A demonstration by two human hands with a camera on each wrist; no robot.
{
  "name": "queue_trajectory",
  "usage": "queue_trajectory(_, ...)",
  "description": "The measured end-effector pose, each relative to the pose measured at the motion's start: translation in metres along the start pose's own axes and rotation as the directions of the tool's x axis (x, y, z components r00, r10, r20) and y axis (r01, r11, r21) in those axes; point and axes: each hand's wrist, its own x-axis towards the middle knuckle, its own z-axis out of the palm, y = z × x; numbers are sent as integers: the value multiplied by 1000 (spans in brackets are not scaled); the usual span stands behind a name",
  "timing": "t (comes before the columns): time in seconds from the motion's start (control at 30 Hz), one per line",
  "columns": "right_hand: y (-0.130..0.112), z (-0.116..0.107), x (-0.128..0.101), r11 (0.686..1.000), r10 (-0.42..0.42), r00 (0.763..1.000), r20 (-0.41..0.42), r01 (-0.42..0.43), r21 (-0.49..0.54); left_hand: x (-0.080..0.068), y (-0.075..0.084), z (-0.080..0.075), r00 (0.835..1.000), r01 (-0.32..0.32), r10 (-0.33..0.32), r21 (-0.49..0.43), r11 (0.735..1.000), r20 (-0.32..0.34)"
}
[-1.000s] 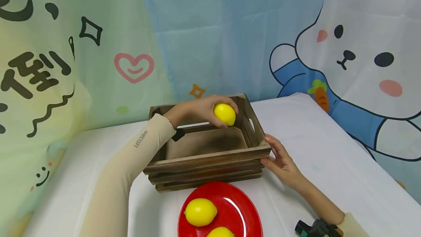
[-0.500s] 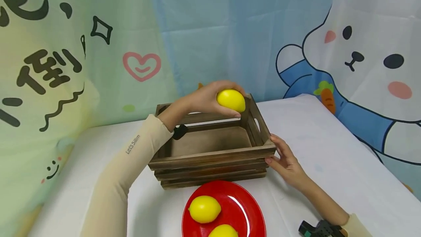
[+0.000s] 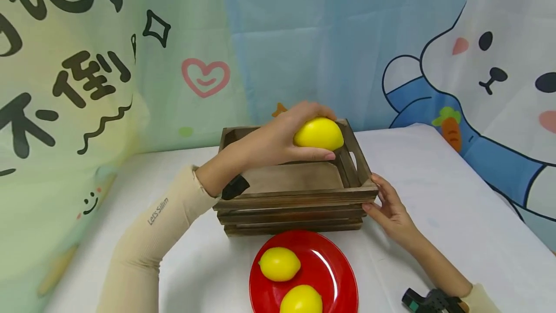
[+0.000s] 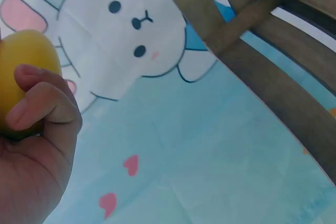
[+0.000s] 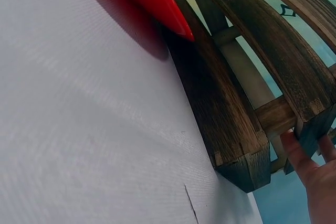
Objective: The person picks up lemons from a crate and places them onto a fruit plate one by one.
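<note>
My left hand (image 3: 282,136) grips a yellow lemon (image 3: 318,134) above the right rear part of a dark wooden crate (image 3: 295,202). In the left wrist view the lemon (image 4: 23,61) shows behind my curled fingers (image 4: 44,103), with the crate's slats (image 4: 273,61) to the upper right. My right hand (image 3: 388,206) rests with straight fingers against the crate's front right corner; the right wrist view shows its fingertips (image 5: 307,166) on that corner (image 5: 252,166). Two more lemons (image 3: 279,263) (image 3: 301,299) lie on a red plate (image 3: 339,279) in front of the crate.
A white cloth covers the table (image 3: 434,206). A printed curtain with a cartoon rabbit (image 3: 491,71) hangs close behind it. The table's right edge runs diagonally past my right forearm. A black wrist strap (image 3: 427,300) shows at the bottom right.
My left hand has lifted the lemon from inside the crate's rear right to above its rim. The right hand stays at the crate's corner. The head view has shifted left.
</note>
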Motion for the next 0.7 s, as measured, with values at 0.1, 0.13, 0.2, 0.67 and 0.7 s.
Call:
queue_trajectory(0.1,-1,-1,0,1000,17,1000,1,-17,-17,-6,7,3,1000,-24,24,2,1000,-8)
queue_trajectory(0.13,-1,-1,0,1000,17,1000,3,-17,-17,-9,8,4,999,-36,36,6,999,-13)
queue_trajectory(0.2,0,0,1,1000,-9,1000,22,9,-2,-14,11,6,999,-49,49,10,999,-21)
queue_trajectory(0.67,1,1,0,1000,-21,999,25,21,-3,-65,43,29,992,38,-54,-147,988,-111)
queue_trajectory(0.7,1,1,1,1000,-25,999,24,25,-3,-69,45,31,991,26,-45,-145,989,-128)
